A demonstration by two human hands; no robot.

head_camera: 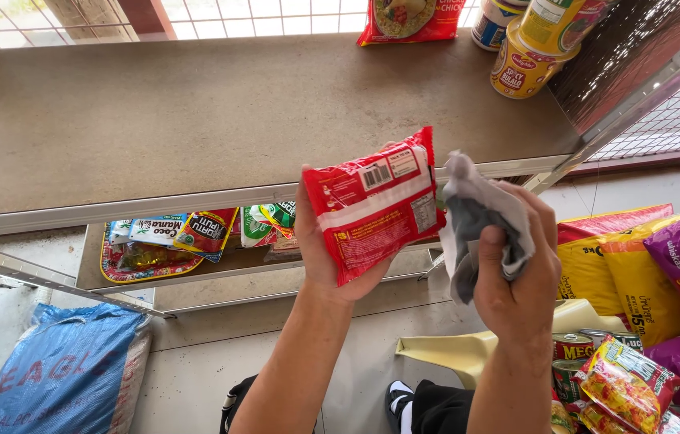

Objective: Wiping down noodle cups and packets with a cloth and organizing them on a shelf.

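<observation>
My left hand [325, 255] holds a red noodle packet [373, 205] by its left edge, back side facing up, just in front of the top shelf's metal rim. Right beside it, my right hand [518, 273] is closed around a crumpled grey cloth [473, 217], which touches the packet's right edge. Both hands hover above the lower shelf and the floor.
The brown top shelf [195, 112] carries another red noodle packet [410, 19] and yellow cup noodles [523, 68] at the back right. Small sachets [195, 233] lie on the lower shelf. A blue sack [59, 374] sits bottom left; yellow and purple bags [661, 265], cans and snack packets crowd the right.
</observation>
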